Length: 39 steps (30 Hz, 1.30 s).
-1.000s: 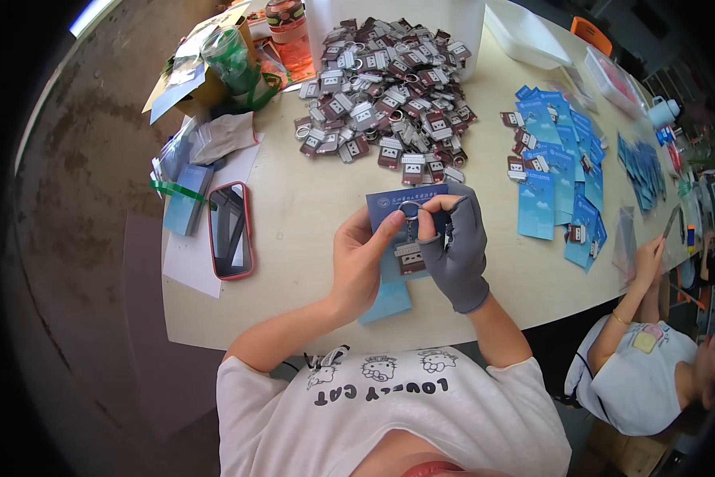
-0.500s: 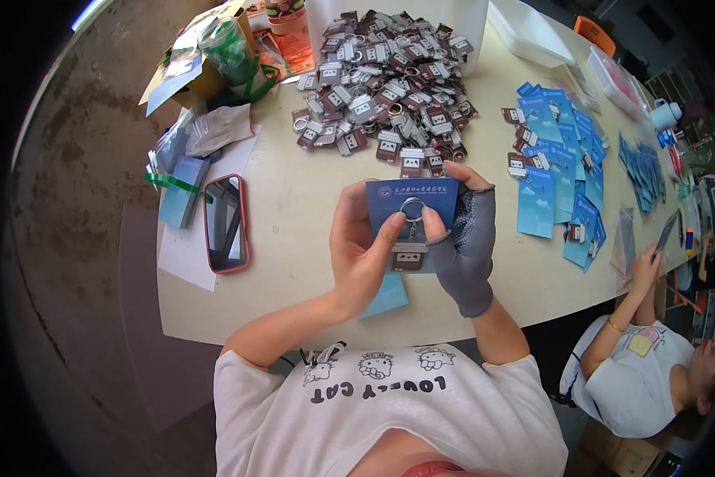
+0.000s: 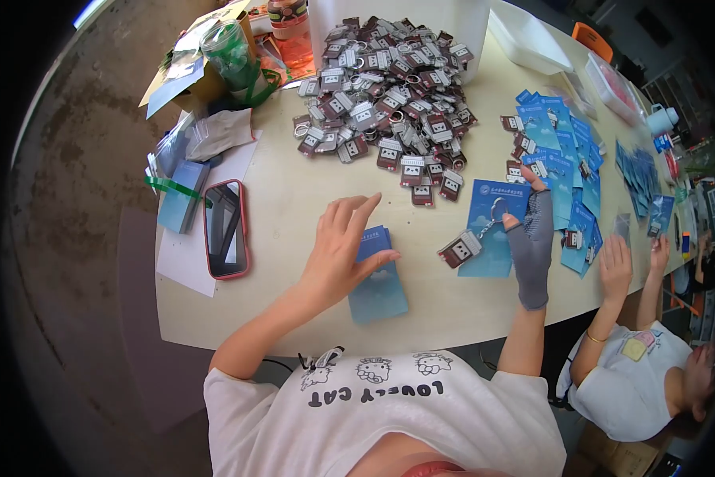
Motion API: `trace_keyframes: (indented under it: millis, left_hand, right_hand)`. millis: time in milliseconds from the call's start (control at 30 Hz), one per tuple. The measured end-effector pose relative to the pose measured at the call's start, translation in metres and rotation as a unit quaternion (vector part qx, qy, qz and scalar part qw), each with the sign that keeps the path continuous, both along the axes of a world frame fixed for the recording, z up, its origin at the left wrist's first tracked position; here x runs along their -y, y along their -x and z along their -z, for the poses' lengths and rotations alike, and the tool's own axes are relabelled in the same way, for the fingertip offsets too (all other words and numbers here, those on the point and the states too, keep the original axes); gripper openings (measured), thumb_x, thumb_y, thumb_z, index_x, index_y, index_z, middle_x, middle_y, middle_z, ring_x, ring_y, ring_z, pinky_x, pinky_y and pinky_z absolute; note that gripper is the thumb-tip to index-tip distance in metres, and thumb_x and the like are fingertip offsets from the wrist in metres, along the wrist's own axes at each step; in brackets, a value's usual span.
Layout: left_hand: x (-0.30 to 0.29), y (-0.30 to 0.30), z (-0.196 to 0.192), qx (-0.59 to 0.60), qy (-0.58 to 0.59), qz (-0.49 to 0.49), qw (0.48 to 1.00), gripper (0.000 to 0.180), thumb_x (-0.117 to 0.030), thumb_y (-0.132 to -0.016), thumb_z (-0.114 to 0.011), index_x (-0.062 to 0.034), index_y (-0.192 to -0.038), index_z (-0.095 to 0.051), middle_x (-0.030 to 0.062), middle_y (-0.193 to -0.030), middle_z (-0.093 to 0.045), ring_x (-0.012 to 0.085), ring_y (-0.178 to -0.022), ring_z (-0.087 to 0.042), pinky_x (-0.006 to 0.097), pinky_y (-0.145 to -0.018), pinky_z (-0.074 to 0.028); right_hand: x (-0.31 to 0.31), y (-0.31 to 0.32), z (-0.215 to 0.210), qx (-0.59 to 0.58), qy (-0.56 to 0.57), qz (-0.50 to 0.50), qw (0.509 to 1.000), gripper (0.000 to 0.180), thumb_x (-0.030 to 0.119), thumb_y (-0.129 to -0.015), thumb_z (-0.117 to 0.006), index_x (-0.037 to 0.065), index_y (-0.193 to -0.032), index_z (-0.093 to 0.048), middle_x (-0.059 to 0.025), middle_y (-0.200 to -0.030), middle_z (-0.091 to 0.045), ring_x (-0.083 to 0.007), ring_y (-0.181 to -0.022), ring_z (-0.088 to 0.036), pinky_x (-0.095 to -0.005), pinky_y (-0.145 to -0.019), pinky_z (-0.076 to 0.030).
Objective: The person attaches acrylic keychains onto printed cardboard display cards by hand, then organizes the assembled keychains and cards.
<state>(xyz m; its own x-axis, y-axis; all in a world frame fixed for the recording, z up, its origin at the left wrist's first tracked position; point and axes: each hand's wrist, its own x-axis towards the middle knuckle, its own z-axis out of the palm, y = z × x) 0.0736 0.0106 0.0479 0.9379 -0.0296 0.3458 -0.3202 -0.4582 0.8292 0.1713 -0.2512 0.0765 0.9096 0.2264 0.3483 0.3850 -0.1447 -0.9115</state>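
Observation:
My right hand (image 3: 534,238), in a grey fingerless glove, pinches a blue card (image 3: 492,261) by its right side, together with the ring of a keychain (image 3: 460,250). The keychain's brown-and-white rectangular charm dangles on its chain across the card's left edge. My bare left hand (image 3: 333,253) is apart from it, fingers spread, at the left edge of a small stack of blue cards (image 3: 379,292) on the table. Whether it touches the stack I cannot tell. Beyond both hands lies a large heap of similar keychains (image 3: 381,91).
Blue cards with keychains (image 3: 560,139) overlap at the right. A phone (image 3: 226,230) in a red case and a banded card bundle (image 3: 184,195) lie left. Far off stand a green-tinted cup (image 3: 234,60) and a white tray (image 3: 530,36). A co-worker (image 3: 631,358) sits at right.
My hands have separated. The right has carried the card and keychain to the right; the left has let go and moved left, uncovering the card stack. Keychains have shifted at the heap's near edge.

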Motion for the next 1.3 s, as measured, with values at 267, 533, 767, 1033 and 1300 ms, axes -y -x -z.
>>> trace_keyframes:
  millis: [267,533,767,1033,1300]
  left_hand:
    - [-0.037,0.01,0.031,-0.122,-0.187,-0.024,0.974,0.047,-0.026,-0.067,-0.083,-0.0059,-0.103,-0.06,0.0096,-0.102,-0.056,0.0289,-0.103,-0.048,0.043,-0.091,-0.038]
    - [-0.047,0.001,0.039,-0.197,-0.016,-0.056,0.979,0.045,-0.013,-0.066,-0.085,-0.0023,-0.101,-0.06,0.0074,-0.1,-0.057,0.0214,-0.094,-0.055,0.032,-0.081,-0.046]
    - [-0.044,0.0,0.039,-0.131,-0.035,-0.08,0.987,0.038,-0.011,-0.069,-0.084,-0.0015,-0.099,-0.062,0.004,-0.087,-0.057,0.0147,-0.079,-0.055,0.028,-0.069,-0.045]
    - [-0.052,-0.005,0.032,-0.26,0.09,-0.057,0.96,0.029,-0.014,-0.071,-0.083,-0.0026,-0.089,-0.064,-0.0005,-0.077,-0.061,0.0086,-0.071,-0.051,0.025,-0.066,-0.041]
    - [-0.058,-0.004,0.024,-0.22,0.058,-0.03,0.973,0.027,-0.016,-0.074,-0.082,-0.0018,-0.083,-0.06,-0.0002,-0.074,-0.061,0.0081,-0.074,-0.054,0.025,-0.066,-0.043]
  right_hand:
    - [0.02,-0.065,0.018,0.303,0.38,0.222,0.845,0.045,0.015,-0.078,-0.071,0.005,-0.119,-0.054,-0.0143,-0.118,-0.053,-0.0314,-0.112,-0.05,-0.0416,-0.094,-0.041]
    - [-0.034,-0.078,0.078,0.132,0.333,0.103,0.928,0.032,0.023,-0.082,-0.071,0.005,-0.106,-0.06,-0.0121,-0.099,-0.062,-0.0278,-0.093,-0.061,-0.0375,-0.082,-0.048]
    - [-0.026,-0.098,0.102,0.021,0.264,0.093,0.96,0.021,0.02,-0.085,-0.069,0.003,-0.097,-0.063,-0.0091,-0.085,-0.066,-0.021,-0.071,-0.062,-0.0327,-0.066,-0.049]
    - [-0.015,-0.064,0.034,-0.009,0.146,-0.063,0.987,0.017,0.015,-0.086,-0.068,0.001,-0.094,-0.064,-0.0012,-0.087,-0.063,-0.0073,-0.075,-0.056,-0.0243,-0.07,-0.046]
    - [-0.023,-0.011,-0.009,-0.055,0.073,-0.141,0.986,0.01,0.005,-0.087,-0.064,0.0,-0.092,-0.058,-0.0083,-0.105,-0.06,-0.0134,-0.096,-0.055,-0.0267,-0.088,-0.042]
